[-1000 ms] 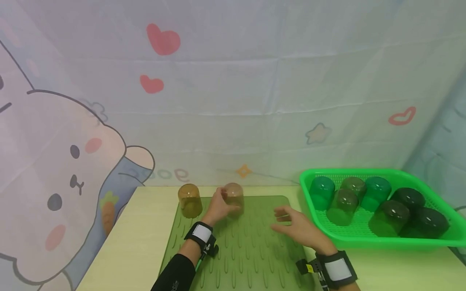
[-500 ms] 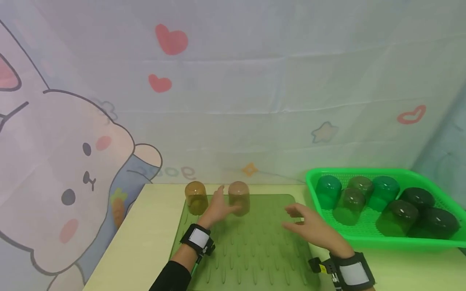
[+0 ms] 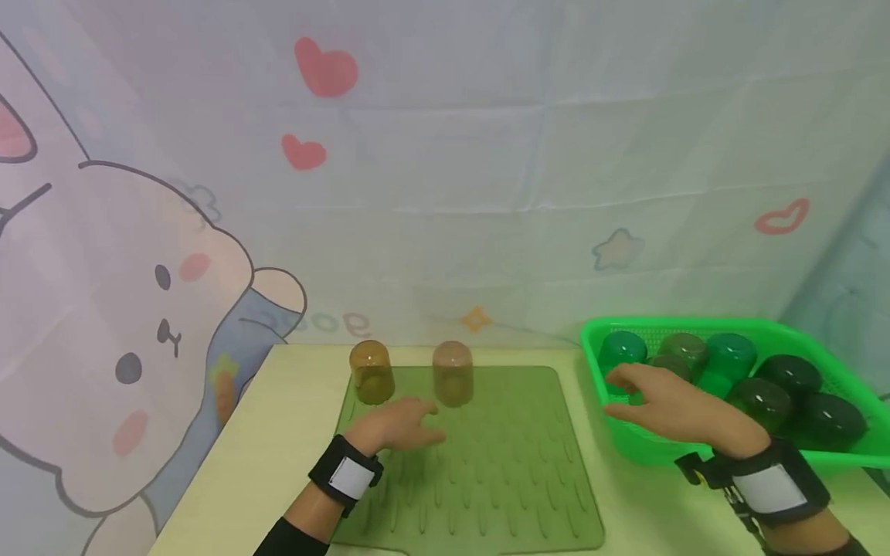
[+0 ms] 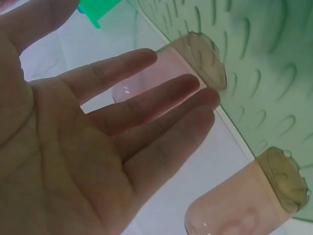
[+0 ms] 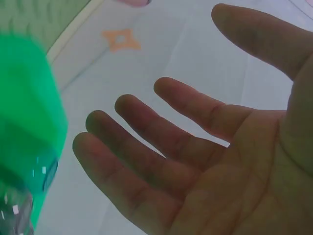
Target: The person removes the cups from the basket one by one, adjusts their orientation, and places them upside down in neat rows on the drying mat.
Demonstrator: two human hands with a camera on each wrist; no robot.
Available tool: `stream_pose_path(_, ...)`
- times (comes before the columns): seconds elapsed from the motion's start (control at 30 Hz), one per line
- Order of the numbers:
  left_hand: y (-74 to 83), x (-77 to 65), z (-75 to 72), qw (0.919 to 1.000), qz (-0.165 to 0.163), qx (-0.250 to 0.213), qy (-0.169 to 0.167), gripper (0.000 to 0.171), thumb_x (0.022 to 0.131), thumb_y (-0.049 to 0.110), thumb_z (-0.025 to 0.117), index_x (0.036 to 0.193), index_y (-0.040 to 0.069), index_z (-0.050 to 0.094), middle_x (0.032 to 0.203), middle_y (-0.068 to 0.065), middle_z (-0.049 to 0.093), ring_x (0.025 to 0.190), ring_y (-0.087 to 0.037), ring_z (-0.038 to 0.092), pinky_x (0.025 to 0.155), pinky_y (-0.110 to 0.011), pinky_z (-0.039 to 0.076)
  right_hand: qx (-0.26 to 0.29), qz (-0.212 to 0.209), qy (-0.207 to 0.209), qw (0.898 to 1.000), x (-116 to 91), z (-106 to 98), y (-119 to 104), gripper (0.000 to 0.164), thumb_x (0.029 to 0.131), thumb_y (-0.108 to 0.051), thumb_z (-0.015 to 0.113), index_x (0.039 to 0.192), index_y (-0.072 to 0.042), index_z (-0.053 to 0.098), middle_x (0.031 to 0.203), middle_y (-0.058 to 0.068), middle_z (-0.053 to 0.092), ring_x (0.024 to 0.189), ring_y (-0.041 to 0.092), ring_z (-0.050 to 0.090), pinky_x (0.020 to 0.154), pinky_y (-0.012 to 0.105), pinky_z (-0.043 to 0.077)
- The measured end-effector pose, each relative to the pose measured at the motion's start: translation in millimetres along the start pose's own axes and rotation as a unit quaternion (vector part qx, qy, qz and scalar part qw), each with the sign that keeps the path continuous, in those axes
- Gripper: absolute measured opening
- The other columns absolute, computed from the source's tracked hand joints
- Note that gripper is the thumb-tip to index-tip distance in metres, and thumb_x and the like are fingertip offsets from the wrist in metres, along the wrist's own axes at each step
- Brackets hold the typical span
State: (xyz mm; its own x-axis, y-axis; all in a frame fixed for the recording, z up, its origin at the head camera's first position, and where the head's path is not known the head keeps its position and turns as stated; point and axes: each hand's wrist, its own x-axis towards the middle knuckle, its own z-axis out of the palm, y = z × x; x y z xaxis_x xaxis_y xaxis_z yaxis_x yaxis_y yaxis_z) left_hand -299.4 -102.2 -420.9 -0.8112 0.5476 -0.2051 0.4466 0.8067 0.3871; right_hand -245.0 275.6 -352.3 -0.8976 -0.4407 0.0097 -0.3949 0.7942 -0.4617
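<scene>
Our left hand (image 3: pixel 392 425) is loose and released over the green mat (image 3: pixel 514 471), just short of the amber glass (image 3: pixel 371 372) and pink glass (image 3: pixel 453 374) near its far edge, a gap between them. Our right hand (image 3: pixel 681 408), also relaxed, is by the basket (image 3: pixel 681 322)'s left rim; honestly can't tell if it's touching.

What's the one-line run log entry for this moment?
Left hand: empty, above green mat | Right hand: empty, near green basket | Amber tumbler, pink tumbler: inverted on mat | Basket: more tumblers
</scene>
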Motion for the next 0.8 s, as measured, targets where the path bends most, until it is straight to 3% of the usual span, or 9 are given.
stream_pose_path(0.17,3.0,-3.9,-0.4,0.9998,0.007,-0.004,-0.016,0.053,0.094,0.042,0.054,0.133,0.006,0.053,0.134,-0.012,0.052,0.124,-0.029,0.047,0.096,-0.043,0.043,-0.071,0.033,0.000,0.997,-2,-24,22,0.055,0.090,-0.036,0.064,0.122,0.007,0.052,0.116,0.025,0.053,0.097,0.036,0.057,0.074,0.046,0.050)
stream_pose_path(0.33,2.2,-7.8,2.9,0.9997,0.001,-0.008,-0.022,0.053,0.093,0.042,0.056,0.132,0.007,0.054,0.133,-0.010,0.053,0.123,-0.028,0.047,0.097,-0.042,0.043,-0.109,0.056,-0.013,0.992,-2,-32,50,0.056,0.087,-0.035,0.067,0.119,0.009,0.052,0.111,0.028,0.051,0.093,0.038,0.057,0.070,0.045,0.050)
stream_pose_path(0.5,5.7,-13.2,1.9,0.9996,0.001,-0.013,-0.026,0.054,0.091,0.040,0.060,0.133,0.007,0.053,0.132,-0.011,0.053,0.124,-0.030,0.046,0.098,-0.044,0.041,-0.143,0.085,-0.029,0.986,3,-35,77,0.072,0.085,-0.034,0.069,0.124,0.020,0.041,0.120,0.044,0.040,0.105,0.056,0.047,0.076,0.057,0.047)
stream_pose_path(0.8,11.8,-16.3,3.3,0.9991,0.011,-0.020,-0.037,0.053,0.090,0.037,0.063,0.131,0.006,0.054,0.130,-0.011,0.055,0.122,-0.029,0.048,0.097,-0.043,0.042,-0.160,0.105,-0.053,0.980,16,-27,100,0.072,0.087,-0.027,0.067,0.128,0.022,0.035,0.124,0.050,0.030,0.108,0.062,0.041,0.080,0.063,0.044)
